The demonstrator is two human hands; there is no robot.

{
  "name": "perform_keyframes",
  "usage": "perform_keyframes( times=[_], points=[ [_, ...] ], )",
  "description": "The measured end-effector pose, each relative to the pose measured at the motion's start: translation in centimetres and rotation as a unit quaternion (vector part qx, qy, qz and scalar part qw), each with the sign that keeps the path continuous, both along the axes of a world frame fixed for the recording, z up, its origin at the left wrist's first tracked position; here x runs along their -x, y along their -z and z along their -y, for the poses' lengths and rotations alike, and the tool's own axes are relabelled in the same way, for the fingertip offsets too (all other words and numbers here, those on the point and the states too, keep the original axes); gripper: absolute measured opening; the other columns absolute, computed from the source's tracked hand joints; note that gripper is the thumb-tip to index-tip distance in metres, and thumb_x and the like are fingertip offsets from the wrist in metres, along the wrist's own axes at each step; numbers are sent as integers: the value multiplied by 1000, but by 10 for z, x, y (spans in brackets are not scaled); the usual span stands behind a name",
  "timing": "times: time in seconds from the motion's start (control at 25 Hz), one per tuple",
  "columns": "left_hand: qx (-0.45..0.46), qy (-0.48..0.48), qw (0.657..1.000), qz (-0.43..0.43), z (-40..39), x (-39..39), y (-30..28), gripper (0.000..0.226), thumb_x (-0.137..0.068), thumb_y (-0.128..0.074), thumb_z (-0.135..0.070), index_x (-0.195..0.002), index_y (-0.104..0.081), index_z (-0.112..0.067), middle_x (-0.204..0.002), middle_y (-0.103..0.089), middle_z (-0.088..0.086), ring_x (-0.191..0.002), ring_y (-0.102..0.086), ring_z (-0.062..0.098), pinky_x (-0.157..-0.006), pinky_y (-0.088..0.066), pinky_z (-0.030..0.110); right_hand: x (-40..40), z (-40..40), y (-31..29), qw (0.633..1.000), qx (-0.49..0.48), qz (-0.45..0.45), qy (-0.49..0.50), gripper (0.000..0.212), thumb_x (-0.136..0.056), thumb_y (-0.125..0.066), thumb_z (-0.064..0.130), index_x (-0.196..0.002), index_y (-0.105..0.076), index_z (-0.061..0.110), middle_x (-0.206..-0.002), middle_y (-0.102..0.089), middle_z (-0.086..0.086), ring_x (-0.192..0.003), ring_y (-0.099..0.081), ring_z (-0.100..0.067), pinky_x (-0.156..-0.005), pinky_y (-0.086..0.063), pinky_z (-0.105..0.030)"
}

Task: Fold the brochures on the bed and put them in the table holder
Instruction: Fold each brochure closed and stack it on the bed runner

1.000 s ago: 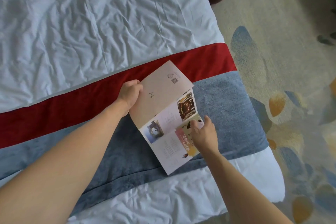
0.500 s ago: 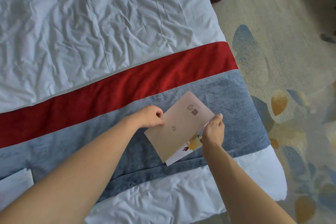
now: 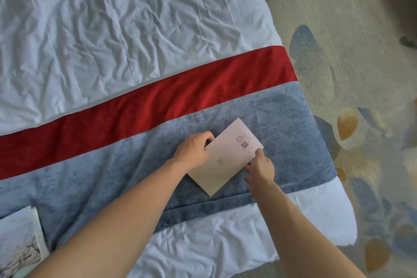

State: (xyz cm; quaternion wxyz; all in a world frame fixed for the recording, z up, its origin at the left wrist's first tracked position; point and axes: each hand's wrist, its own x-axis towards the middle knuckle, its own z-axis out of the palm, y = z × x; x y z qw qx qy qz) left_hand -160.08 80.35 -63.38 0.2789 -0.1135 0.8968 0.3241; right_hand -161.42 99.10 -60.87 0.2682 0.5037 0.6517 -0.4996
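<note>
Since the earlier frames, the raised top panel has come down and the brochure (image 3: pixel 225 158) now lies closed and flat on the blue band of the bed (image 3: pixel 112 29), with no printed inside pages showing. Left hand (image 3: pixel 194 151) grips its left edge with curled fingers. Right hand (image 3: pixel 260 166) pinches the right edge. Risk: the soft, yielding bedding may prevent a sharp crease, letting panels spring open or misalign. Another brochure (image 3: pixel 19 244) lies at lower left.
</note>
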Motion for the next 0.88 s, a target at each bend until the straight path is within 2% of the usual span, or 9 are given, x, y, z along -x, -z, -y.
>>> perform_keyframes(
  times=[0.12, 0.24, 0.32, 0.4, 0.52, 0.6, 0.76, 0.84, 0.88],
  points=[
    [27, -45, 991, -127, 10, 10, -8, 16, -85, -60, -9, -85, -62, -25, -85, -52, -8, -86, -54, 18, -70, -43, 33, 7, 1, -5, 996, 27, -30, 79, 49, -96, -38, 55, -101, -65, 15, -97, -71, -9, -90, -72, -24, -72, -59, -40],
    [50, -122, 967, -220, 18, 26, -18, 12, -84, -65, -12, -82, -68, -23, -85, -51, -5, -83, -47, 14, -62, -37, 29, 19, 4, -11, 987, 94, -55, 116, 51, -97, -46, 56, -100, -68, 10, -86, -70, -7, -74, -71, -19, -71, -61, -37],
    [1, -196, 957, -213, 17, 33, -28, 14, -85, -63, -18, -79, -67, -29, -76, -53, -9, -73, -50, 8, -54, -35, 27, 23, 8, -17, 980, 174, -34, 91, 37, -99, -52, 42, -107, -68, 9, -80, -65, -7, -72, -66, -21, -70, -59, -39],
    [-53, -241, 947, -207, 18, 35, -35, 11, -85, -64, -24, -80, -70, -32, -75, -63, -12, -71, -58, 4, -57, -43, 22, 20, 12, -19, 967, 245, -7, 64, 27, -102, -49, 29, -116, -64, 11, -92, -66, -13, -83, -69, -28, -69, -59, -43],
    [-115, -292, 932, -183, 21, 32, -41, 22, -84, -59, -19, -79, -78, -30, -81, -73, -18, -77, -65, -1, -65, -46, 13, 13, 16, -21, 946, 323, 3, 25, 19, -101, -50, 15, -106, -63, 3, -105, -66, -25, -87, -70, -30, -65, -61, -38],
    [-160, -338, 916, -145, 27, 30, -42, 25, -83, -58, -19, -74, -80, -26, -80, -75, -16, -79, -67, -1, -66, -47, 14, 12, 19, -20, 947, 318, 12, -46, 6, -95, -53, 4, -90, -53, 6, -96, -56, -22, -75, -62, -22, -55, -51, -29],
    [-207, -327, 921, -47, 45, 17, -42, 17, -78, -72, -16, -90, -75, -29, -76, -75, -10, -73, -67, -2, -68, -46, 16, 8, 20, -15, 969, 212, 10, -130, 27, -84, -61, -8, -80, -44, 13, -94, -56, -15, -76, -58, -24, -45, -43, -27],
    [-182, -298, 937, -14, 51, 4, -41, 30, -77, -70, -8, -99, -66, -29, -68, -72, -8, -67, -65, 0, -69, -44, 19, 4, 24, -20, 969, 160, -9, -191, 31, -81, -64, -5, -105, -55, 12, -101, -58, -11, -78, -60, -22, -46, -44, -26],
    [-163, -283, 945, -12, 53, -3, -40, 32, -76, -67, -5, -99, -63, -28, -64, -68, -8, -65, -63, 3, -68, -44, 21, 1, 27, -21, 967, 135, -15, -216, 51, -81, -65, -2, -128, -53, 14, -104, -60, -7, -81, -63, -19, -48, -46, -26]
  ],
)
